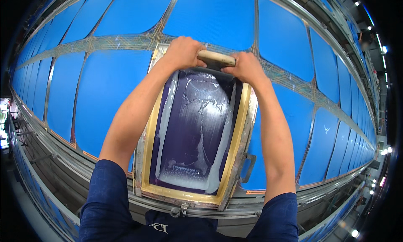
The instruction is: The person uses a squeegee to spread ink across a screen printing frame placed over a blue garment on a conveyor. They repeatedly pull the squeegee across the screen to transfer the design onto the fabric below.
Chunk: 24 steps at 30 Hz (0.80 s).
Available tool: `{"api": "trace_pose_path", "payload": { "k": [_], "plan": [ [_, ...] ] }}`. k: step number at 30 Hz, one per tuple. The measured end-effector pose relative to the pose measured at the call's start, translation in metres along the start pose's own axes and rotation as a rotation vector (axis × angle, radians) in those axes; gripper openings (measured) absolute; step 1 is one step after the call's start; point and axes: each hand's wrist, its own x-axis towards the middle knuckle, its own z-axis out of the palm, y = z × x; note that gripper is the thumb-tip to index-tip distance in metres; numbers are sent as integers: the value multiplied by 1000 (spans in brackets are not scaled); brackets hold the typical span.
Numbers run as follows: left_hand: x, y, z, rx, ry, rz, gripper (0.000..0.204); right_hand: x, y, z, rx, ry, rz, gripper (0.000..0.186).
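Observation:
Both my arms reach forward over a printing screen (180, 137) with dark purple mesh and a yellow-taped border. At its far end I hold a squeegee (217, 57) with a pale, worn handle. My left hand (184, 53) is closed round its left end, and my right hand (248, 67) grips the right end. The squeegee's lower part is dark and meets the mesh; my hands hide its ends. Whitish, glossy paste (218, 170) lies in streaks along both sides of the mesh and pools at the near end. A thin wet film shines across the middle.
Bright blue panels (117, 86) lie in rows on a long table beneath the screen, with a stained strip (121, 42) running between the rows. A metal handle (248, 168) sticks out at the screen's right side. Metal rails (310, 195) and a clamp (179, 210) line the near edge.

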Motion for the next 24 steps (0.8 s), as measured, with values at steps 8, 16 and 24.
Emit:
{"api": "trace_pose_path", "payload": {
  "k": [8, 16, 24],
  "plan": [
    [-100, 40, 10, -58, 58, 55, 31, -94, -39, 39, -36, 23, -24, 32],
    [-362, 152, 24, -32, 61, 98, 27, -339, -127, 131, -24, 111, -206, 33],
    [-408, 179, 17, 8, 99, 55, 47, -351, -77, 97, 174, 469, 242, 45]
  ]
}}
